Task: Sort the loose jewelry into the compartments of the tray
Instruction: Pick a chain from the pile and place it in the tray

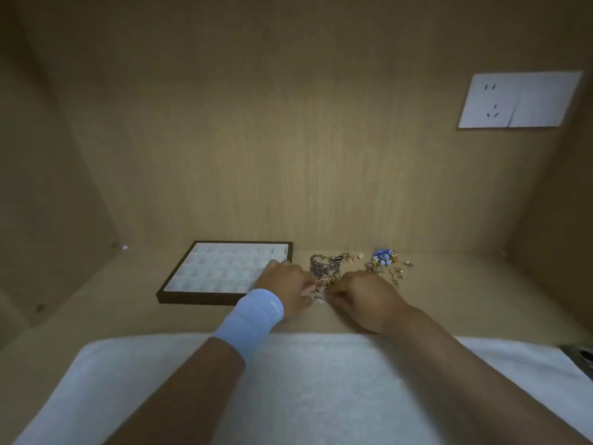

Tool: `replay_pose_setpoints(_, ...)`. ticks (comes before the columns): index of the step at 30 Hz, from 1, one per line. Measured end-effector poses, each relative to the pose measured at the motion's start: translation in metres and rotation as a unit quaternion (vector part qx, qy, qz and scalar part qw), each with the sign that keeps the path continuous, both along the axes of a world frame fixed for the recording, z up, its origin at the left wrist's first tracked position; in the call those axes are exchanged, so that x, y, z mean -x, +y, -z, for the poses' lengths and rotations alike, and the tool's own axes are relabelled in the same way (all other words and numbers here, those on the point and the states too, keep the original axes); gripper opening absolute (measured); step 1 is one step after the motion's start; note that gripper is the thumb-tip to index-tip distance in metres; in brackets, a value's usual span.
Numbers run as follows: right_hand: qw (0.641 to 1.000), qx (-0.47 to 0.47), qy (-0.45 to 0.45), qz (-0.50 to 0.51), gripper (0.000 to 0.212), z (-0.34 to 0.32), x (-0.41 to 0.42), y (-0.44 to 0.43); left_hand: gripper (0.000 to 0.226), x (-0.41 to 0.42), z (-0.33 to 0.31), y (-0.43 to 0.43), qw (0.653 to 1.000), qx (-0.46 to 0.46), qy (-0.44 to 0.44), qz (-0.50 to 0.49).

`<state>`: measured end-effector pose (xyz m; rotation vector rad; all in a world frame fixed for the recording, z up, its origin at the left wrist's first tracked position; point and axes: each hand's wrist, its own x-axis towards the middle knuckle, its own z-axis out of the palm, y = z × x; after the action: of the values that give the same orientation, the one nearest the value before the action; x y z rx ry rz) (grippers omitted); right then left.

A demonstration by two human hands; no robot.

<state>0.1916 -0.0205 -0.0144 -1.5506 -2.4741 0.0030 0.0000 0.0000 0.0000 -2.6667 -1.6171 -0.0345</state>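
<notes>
Gold-toned chains [322, 275] lie between left hand [286, 285] and right hand [366, 298], both pinching them.

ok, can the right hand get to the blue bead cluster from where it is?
Probably yes. The blue bead cluster lies in the open just beyond the right hand, with only small gold pieces between them and nothing over it. That hand is busy at the chain tangle, so it would leave that first.

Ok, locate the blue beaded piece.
In the head view, the blue beaded jewelry piece lies right of centre on the wooden shelf, just beyond the right hand and right of the tangled metal chains.
</notes>
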Motion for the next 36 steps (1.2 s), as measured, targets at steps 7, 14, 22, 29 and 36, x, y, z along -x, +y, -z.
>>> replay_pose_setpoints(7, 0.993, 0.016, 0.095, 0.063, 0.022, -0.011, 0.005, 0.051, 0.016, -0.008, -0.005, 0.044, 0.997, -0.032, -0.06, -0.026)
replay_pose_setpoints(14, 0.987, 0.09, 0.092, 0.098, 0.015, -0.004, 0.011, 0.095, 0.023, -0.018, 0.009, 0.09, 0.996, -0.027, -0.069, -0.057)
replay_pose_setpoints(22, 0.989, 0.101, 0.045, 0.096, 0.009, -0.005, 0.008, 0.108, 0.017, -0.013, 0.026, 0.103, 0.989, -0.071, -0.123, -0.041)
replay_pose_setpoints(29, 0.986, 0.109, 0.042, 0.118, 0.011, -0.012, -0.001, 0.108, 0.017, -0.01, 0.023, 0.1, 0.968, -0.008, -0.245, -0.052)
replay_pose_setpoints(36, 0.939, 0.184, 0.291, 0.025, 0.017, -0.019, 0.006, 0.105, 0.009, -0.006, 0.002, 0.099, 0.832, 0.163, -0.529, -0.039)
